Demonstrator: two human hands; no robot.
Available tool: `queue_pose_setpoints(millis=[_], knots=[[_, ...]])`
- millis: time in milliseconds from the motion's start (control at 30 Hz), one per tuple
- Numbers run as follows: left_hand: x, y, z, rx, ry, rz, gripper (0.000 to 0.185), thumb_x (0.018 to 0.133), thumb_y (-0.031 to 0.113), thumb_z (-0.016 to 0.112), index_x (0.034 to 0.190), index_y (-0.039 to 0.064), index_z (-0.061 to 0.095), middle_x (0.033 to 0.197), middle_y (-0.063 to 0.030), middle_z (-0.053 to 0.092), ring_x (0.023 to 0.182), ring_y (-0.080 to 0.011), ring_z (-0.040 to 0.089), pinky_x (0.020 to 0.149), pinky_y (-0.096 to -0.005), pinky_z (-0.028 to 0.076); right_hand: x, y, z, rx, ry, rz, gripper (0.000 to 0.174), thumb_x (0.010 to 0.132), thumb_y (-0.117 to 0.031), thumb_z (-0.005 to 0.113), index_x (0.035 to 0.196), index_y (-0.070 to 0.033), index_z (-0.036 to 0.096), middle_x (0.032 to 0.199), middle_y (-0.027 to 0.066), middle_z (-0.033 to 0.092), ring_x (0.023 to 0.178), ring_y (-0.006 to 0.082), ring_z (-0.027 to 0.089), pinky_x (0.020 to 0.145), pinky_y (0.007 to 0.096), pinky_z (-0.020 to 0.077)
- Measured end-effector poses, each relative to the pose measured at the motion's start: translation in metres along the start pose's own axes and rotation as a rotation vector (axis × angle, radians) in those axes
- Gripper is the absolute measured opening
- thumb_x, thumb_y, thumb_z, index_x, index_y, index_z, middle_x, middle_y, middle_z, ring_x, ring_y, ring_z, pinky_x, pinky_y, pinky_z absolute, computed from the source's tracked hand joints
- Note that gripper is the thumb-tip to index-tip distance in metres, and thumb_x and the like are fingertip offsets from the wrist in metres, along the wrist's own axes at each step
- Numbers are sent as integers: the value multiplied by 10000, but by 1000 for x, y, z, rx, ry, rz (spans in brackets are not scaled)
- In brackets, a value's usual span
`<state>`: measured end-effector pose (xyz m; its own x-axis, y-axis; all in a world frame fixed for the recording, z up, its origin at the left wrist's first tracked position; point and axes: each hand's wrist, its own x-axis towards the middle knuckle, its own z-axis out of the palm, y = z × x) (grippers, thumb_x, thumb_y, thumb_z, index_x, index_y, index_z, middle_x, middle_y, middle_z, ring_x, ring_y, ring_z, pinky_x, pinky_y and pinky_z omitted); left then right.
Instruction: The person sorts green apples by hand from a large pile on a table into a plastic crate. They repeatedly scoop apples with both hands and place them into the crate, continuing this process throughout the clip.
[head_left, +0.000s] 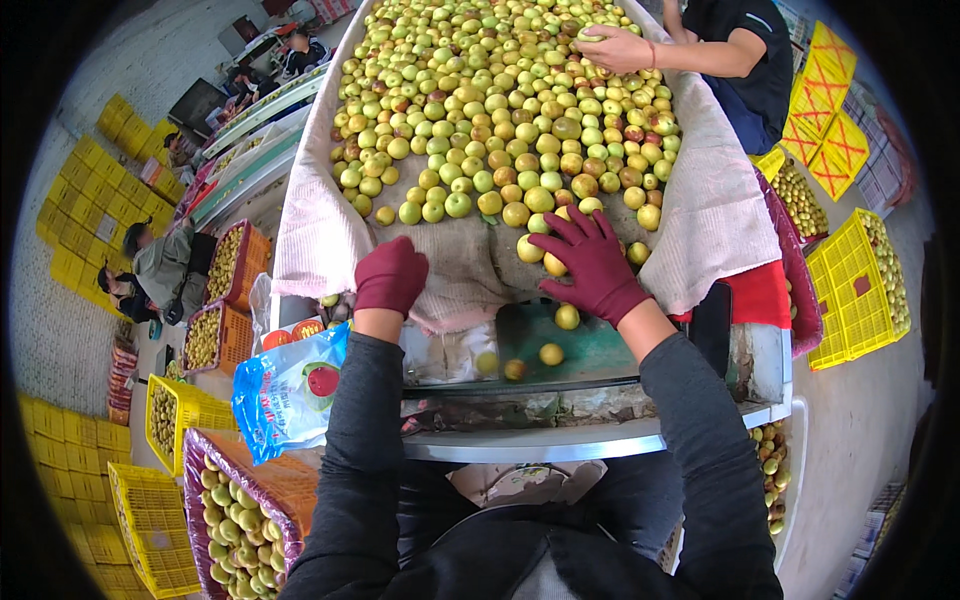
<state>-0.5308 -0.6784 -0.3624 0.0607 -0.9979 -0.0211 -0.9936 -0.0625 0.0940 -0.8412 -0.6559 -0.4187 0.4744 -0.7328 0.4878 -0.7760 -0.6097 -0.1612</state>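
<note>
Green-yellow jujubes (480, 97), some blushed red-brown, cover a cloth-lined sorting table (450, 255) before me. My left hand (391, 276), in a maroon knit glove, is curled into a fist over the near left part of the cloth; the inside of the fist is hidden. My right hand (589, 262), gloved alike, spreads its fingers over the near edge of the pile, with jujubes under and beside the fingertips. Below that hand, a few loose jujubes (551, 354) lie on a green chute (585, 341) at the table's near end.
A blue-and-white printed bag (289, 394) lies by my left forearm. A dark phone-like object (710, 328) rests at the right rim. Across the table, another person's hand (615, 49) holds a jujube. Crates of fruit (244, 525) and yellow crates (855, 289) flank the table.
</note>
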Motion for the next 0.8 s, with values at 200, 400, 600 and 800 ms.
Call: queue_pose_setpoints(millis=[200,400,600,800], knots=[[48,67,19,-427,491,695,310,868,61,609,1168,104,671,1146,-148,661,1094,-386,612,888,-475,529,7,-5,6,10,-137,-108,594,773,-447,750,1320,-265,608,1465,29,526,1425,324,394,1200,592,214],[128,95,23,-262,40,708,224,911,109,628,1099,109,750,1091,-162,707,1035,-368,676,905,-430,541,2,-6,2,2,16,40,662,757,-484,775,1362,-300,581,1485,53,510,1463,351,360,1207,612,184],[116,113,18,-123,6,615,281,870,89,588,1124,115,706,1172,-171,696,1076,-396,669,904,-465,551,1,0,3,56,-127,-44,611,740,-446,779,1313,-301,622,1434,43,540,1403,306,431,1204,603,192],[98,109,13,-29,-53,637,293,808,205,664,1079,98,692,1055,-192,708,1022,-403,676,858,-488,554,4,-5,0,-40,27,-14,661,769,-458,760,1385,-310,571,1433,35,527,1404,310,427,1190,569,246]])
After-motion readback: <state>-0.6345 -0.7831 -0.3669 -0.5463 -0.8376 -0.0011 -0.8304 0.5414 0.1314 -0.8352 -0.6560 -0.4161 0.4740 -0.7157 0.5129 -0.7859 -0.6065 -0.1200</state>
